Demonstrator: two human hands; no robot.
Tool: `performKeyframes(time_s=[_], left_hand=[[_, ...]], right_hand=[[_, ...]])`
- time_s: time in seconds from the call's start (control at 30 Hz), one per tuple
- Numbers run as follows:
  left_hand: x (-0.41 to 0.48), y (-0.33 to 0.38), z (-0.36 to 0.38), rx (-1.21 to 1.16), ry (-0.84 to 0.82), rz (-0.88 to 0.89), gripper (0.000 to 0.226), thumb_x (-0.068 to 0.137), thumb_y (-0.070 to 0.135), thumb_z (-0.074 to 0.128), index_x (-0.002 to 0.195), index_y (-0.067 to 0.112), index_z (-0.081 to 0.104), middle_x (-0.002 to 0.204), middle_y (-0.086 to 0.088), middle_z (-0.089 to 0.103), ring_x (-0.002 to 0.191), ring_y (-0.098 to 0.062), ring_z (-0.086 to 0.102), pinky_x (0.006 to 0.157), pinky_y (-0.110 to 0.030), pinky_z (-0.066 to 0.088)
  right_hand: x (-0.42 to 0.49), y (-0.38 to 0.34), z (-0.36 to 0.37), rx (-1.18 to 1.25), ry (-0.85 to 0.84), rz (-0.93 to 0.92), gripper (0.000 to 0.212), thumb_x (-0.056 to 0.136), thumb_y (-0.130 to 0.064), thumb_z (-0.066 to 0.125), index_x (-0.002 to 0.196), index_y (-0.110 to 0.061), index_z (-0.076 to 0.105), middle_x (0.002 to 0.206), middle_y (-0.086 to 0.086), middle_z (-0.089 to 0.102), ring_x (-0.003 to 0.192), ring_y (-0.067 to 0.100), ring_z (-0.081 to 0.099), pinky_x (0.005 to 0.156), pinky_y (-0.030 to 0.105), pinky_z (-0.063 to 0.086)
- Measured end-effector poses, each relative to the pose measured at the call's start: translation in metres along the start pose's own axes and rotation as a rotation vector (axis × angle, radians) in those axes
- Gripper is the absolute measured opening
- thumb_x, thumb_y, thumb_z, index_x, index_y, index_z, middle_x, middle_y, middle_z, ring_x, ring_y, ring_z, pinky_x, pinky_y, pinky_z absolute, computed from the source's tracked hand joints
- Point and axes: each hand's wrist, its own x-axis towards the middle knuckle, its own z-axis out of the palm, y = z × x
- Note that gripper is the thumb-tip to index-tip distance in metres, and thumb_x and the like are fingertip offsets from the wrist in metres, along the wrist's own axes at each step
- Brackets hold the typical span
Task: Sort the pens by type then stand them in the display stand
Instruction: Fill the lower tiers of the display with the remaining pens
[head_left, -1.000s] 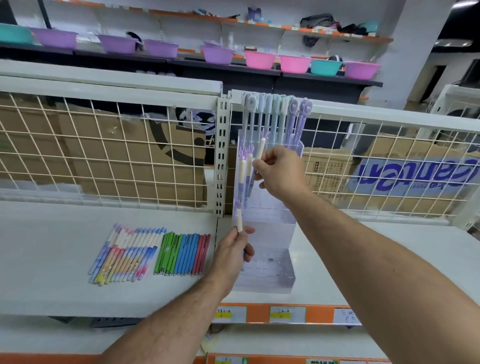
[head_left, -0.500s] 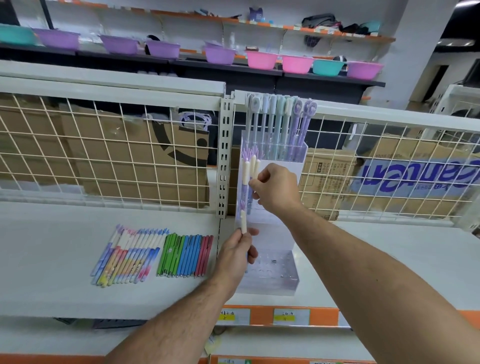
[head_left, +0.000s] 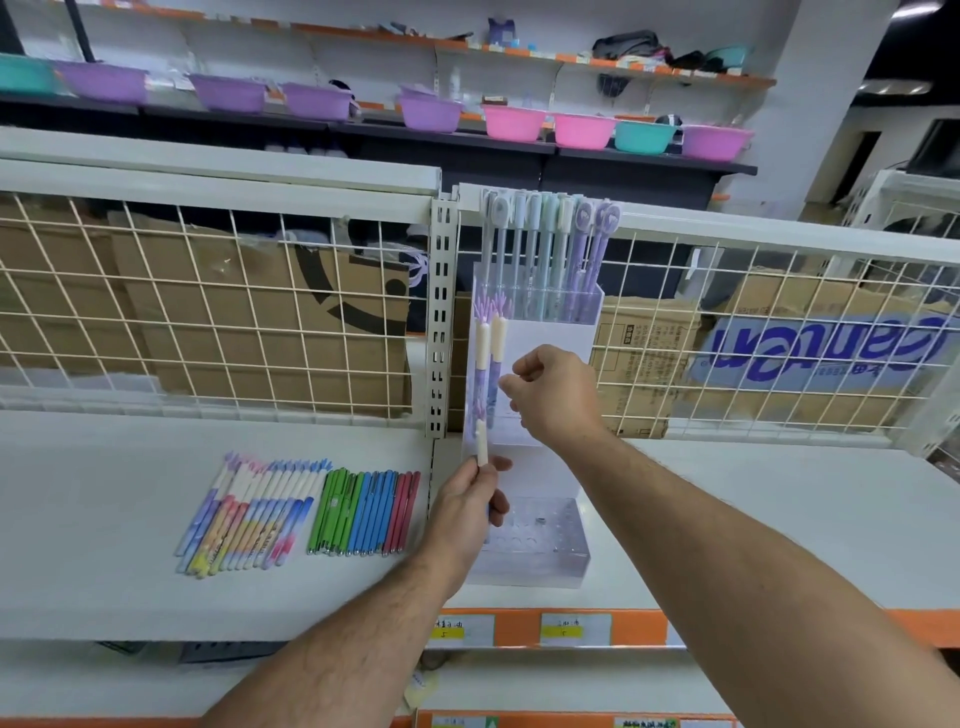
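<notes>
A white shelf (head_left: 104, 545) fills the lower half of the frame, backed by a wire grid (head_left: 208, 322) with cardboard boxes (head_left: 249, 312) behind it. Right of centre on the shelf stands the clear stepped display stand (head_left: 540, 564). Its tallest back tier holds a row of long pastel pens (head_left: 545, 249) upright; the middle tier holds two cream-capped purple pens (head_left: 491, 345) at its left end. Lower left of centre, a row of pastel pens (head_left: 249, 514) lies flat on the shelf, with a row of green, blue and red pens (head_left: 363, 512) just beside it. The right hand (head_left: 556, 395) is at the middle tier with its fingers curled and their tips just beside the two pens; whether they grip one cannot be told. The left hand (head_left: 467, 512), in front of the stand, has its fingers clamped on a cream-capped pen (head_left: 482, 441), held upright.
</notes>
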Motion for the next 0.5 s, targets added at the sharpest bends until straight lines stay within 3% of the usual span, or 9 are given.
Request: performKeyframes(time_s=[0.1,0.2,0.3,0.37,0.5], left_hand=[[-0.001,-0.001,-0.001,0.006,0.0,0.006,0.033,0.105,0.031,0.039,0.094,0.042,0.068,0.07,-0.001,0.062,0.069,-0.015,0.057,0.074,-0.038,0.044],[0.0,-0.001,-0.001,0.026,-0.021,0.021,0.03,0.104,0.037,0.039,0.094,0.043,0.067,0.07,0.001,0.062,0.068,-0.013,0.057,0.073,-0.038,0.044],[0.001,-0.001,-0.001,0.035,-0.049,0.019,0.029,0.103,0.038,0.041,0.088,0.038,0.066,0.069,0.003,0.061,0.067,-0.011,0.056,0.072,-0.039,0.043],[0.002,-0.002,-0.001,0.025,-0.069,0.025,0.03,0.104,0.032,0.041,0.089,0.036,0.066,0.068,0.004,0.061,0.065,-0.01,0.056,0.071,-0.036,0.043],[0.001,0.002,-0.003,0.009,-0.144,0.011,0.032,0.106,0.035,0.039,0.093,0.035,0.069,0.075,0.001,0.067,0.07,-0.009,0.062,0.072,-0.03,0.044]], right_hand=[[-0.014,0.0,-0.002,-0.039,-0.004,-0.032,0.014,0.086,-0.022,0.068,0.072,-0.022,0.063,0.068,-0.008,0.066,0.065,0.013,0.066,0.058,0.035,0.058],[-0.032,0.009,-0.005,0.026,-0.215,0.031,0.012,0.082,-0.021,0.07,0.07,-0.019,0.068,0.063,-0.006,0.068,0.058,0.01,0.064,0.051,0.028,0.049],[-0.047,0.018,-0.003,-0.049,-0.382,0.023,0.009,0.081,-0.024,0.075,0.077,-0.017,0.071,0.072,-0.001,0.072,0.061,0.007,0.063,0.054,0.019,0.046],[-0.051,0.022,-0.001,-0.066,-0.389,0.02,0.009,0.083,-0.021,0.075,0.079,-0.014,0.071,0.073,0.002,0.073,0.061,0.009,0.064,0.052,0.015,0.045],[-0.05,0.021,-0.007,-0.066,-0.363,0.008,0.014,0.088,-0.021,0.074,0.08,-0.011,0.068,0.072,0.002,0.069,0.061,0.013,0.061,0.054,0.02,0.046]])
